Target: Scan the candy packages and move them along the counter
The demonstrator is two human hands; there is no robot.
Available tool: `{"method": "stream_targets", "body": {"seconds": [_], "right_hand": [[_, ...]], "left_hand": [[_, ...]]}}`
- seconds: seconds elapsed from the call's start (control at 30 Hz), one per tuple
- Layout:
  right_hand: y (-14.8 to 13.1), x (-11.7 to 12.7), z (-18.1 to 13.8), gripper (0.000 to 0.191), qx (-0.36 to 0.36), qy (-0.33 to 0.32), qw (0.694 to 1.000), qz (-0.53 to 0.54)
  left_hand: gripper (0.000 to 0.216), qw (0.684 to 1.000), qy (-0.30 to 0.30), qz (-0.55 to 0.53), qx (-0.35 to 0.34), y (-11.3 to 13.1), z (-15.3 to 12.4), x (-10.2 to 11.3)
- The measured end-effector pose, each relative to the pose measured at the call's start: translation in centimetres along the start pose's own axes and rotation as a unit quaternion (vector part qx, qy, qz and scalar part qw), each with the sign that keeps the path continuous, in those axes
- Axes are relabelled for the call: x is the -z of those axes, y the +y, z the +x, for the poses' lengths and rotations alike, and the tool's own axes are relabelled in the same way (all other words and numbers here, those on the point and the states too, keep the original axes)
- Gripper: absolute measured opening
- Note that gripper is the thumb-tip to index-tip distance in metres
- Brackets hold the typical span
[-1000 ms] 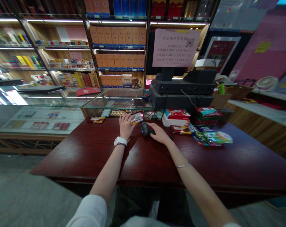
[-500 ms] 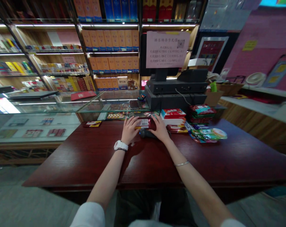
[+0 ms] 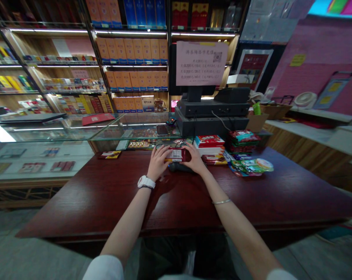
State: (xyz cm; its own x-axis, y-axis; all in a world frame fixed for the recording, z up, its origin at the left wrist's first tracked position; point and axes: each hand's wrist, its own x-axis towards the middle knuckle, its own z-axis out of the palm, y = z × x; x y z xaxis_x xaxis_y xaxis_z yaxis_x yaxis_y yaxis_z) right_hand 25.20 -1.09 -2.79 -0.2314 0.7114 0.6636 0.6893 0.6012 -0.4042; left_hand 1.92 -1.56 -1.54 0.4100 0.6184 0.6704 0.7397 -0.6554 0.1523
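Between my two hands is a small red-and-yellow snack packet (image 3: 176, 154), its white label with a barcode facing me. My left hand (image 3: 157, 161) grips the packet's left end, fingers laid over the top. At the other end, my right hand (image 3: 196, 160) holds it between thumb and fingers. A black handheld barcode scanner (image 3: 178, 167) lies on the dark red table (image 3: 176, 206) just below the packet, partly covered by my right hand. Another red-and-yellow packet (image 3: 109, 154) lies to the left.
Right of my hands are stacked red-and-white boxes (image 3: 209, 141), a pile of red packets (image 3: 242, 140) and bright green-and-blue packages (image 3: 250, 166). Behind stands a black register (image 3: 211, 118) with a paper sign (image 3: 201, 63). A glass display case (image 3: 135, 132) borders the table's far edge.
The packet is tilted up slightly more, showing its labelled side more fully. Both hands still hold it. The whole view has shifted a little.
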Motion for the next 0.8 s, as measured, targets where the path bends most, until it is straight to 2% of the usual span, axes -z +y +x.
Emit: {"method": "stream_targets", "body": {"seconds": [0.33,0.5,0.63,0.8], "right_hand": [[-2.3,0.0,0.0,0.073,0.027,0.005,0.994,0.106],[-2.8,-0.4,0.0,0.07,0.022,0.046,0.992,0.113],[-2.5,-0.3,0.1,0.067,0.01,0.078,0.993,0.083],[-1.8,-0.4,0.0,0.068,0.009,0.071,0.997,-0.024]], "left_hand": [[0.054,1.0,0.015,-0.016,0.013,-0.2,-0.1,-0.3],[0.054,0.999,0.019,-0.021,0.017,-0.4,0.0,-0.3],[0.047,0.999,0.036,-0.02,0.016,-0.1,0.0,-0.2],[0.044,0.999,0.043,-0.019,-0.015,0.7,0.0,-0.1]]}}
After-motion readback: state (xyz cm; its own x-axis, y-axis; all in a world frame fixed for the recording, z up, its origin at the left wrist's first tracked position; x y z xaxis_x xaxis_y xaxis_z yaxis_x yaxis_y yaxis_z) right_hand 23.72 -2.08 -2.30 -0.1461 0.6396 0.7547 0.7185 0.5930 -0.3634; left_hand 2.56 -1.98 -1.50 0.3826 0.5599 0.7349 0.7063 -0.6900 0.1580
